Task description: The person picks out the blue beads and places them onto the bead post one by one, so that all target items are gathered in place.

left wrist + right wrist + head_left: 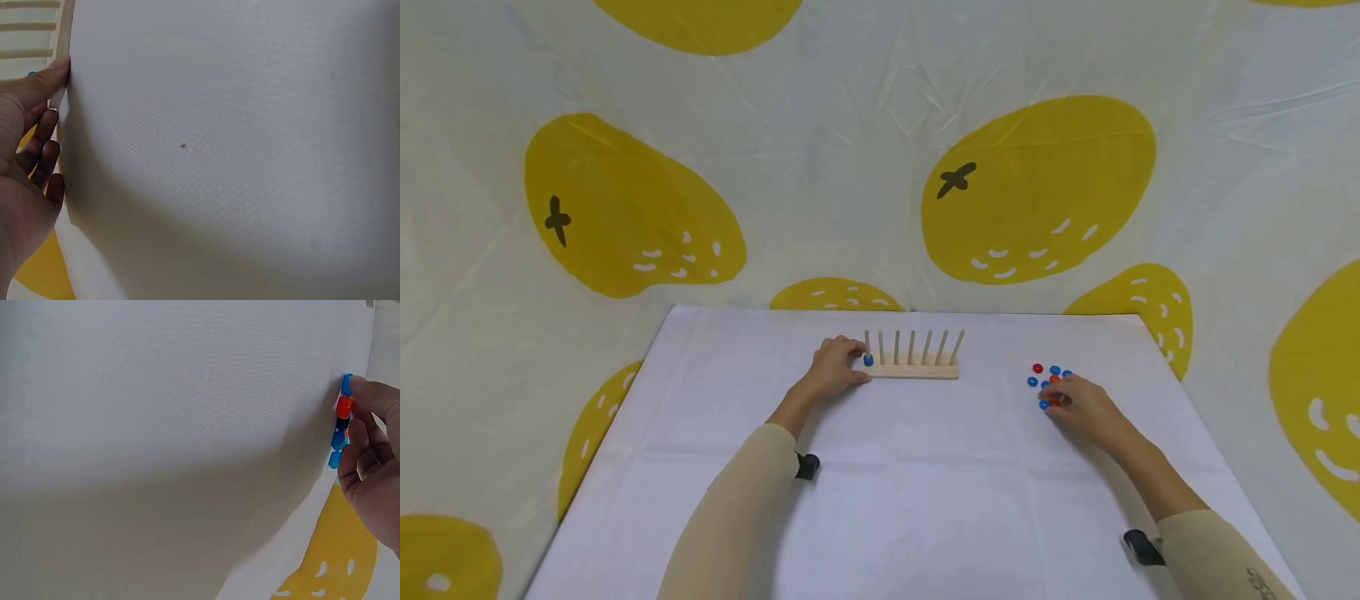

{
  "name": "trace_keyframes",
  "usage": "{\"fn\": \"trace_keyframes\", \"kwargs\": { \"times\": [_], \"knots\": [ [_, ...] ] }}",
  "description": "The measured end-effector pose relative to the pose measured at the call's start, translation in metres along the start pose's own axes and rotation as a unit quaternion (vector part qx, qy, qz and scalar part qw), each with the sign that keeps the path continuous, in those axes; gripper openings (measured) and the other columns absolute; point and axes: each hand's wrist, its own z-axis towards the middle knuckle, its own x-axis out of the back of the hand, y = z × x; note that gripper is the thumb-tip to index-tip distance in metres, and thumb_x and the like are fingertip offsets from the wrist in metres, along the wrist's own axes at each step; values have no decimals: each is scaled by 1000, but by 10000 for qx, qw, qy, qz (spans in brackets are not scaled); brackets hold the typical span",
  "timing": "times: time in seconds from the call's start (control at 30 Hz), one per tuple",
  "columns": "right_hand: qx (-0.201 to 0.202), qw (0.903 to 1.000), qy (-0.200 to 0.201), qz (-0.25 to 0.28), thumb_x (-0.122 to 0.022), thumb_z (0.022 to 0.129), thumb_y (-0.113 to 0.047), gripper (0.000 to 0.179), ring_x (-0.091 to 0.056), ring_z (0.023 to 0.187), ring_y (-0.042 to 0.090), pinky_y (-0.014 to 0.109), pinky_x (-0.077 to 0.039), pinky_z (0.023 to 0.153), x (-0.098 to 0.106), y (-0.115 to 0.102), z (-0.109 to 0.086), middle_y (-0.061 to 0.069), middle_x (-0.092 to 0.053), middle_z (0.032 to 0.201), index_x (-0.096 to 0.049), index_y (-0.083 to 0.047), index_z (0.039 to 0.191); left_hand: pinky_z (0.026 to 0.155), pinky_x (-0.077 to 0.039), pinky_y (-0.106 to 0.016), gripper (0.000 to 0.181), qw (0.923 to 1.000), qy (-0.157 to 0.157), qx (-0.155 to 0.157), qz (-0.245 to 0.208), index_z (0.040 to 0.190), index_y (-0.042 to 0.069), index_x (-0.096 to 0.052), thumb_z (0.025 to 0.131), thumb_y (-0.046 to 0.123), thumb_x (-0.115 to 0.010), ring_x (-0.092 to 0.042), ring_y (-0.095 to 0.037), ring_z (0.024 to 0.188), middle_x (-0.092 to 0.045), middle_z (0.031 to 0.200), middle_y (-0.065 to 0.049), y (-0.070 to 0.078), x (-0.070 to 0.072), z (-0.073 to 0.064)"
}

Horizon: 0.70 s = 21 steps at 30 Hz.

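A wooden peg stand [917,372] with a row of several upright pegs stands near the table's far edge. On its leftmost peg sits a dark blue ring [868,361]. My left hand [832,367] holds the stand's left end, thumb along the front and fingers behind. Over at the right, my right hand [1088,407] is down among small red and blue rings, thumb and forefinger spread around a blue ring [1044,405]. In the right wrist view the thumb tip touches that blue ring [347,385], beside an orange-red ring [344,407]; the forefinger's tip is hidden.
Other loose rings lie close by, including a red ring [1037,367] and a blue ring [1032,382]. A white cloth covers the table [917,492]. Behind it hangs a pale curtain [835,167] with large yellow fruit prints.
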Motion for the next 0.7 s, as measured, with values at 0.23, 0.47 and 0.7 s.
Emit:
{"fn": "trace_keyframes", "kwargs": {
  "times": [0.23, 0.47, 0.7],
  "knots": [
    [-112, 9999, -38, 33, -79, 90, -9, 19, -59, 91, 24, 41, -58, 82, -2, 1, 1, 8, -64, 99, -77, -9, 109, 110, -38, -49, 55, 9998, -18, -92, 165, 133, 11, -68, 85, 28, -87, -51, -29, 121, -64, 128, -8, 0, -1, 1],
    [11, 9999, 90, -69, -81, 88, -10, 17, -57, 87, 22, 35, -56, 78, -2, -2, 1, 6, -63, 95, -77, -9, 105, 110, -38, -50, 54, 9998, 9, -99, 145, 132, 10, -68, 84, 28, -87, -51, -30, 121, -64, 127, -9, 0, -1, 1],
    [90, 9999, 82, -92, -82, 88, -13, 17, -58, 93, 24, 45, -58, 85, -6, -5, 0, 7, -66, 99, -76, -10, 104, 109, -38, -50, 55, 9998, 22, -95, 160, 133, 10, -68, 84, 28, -87, -51, -29, 121, -65, 128, -8, -1, -2, 3]
  ]
}}
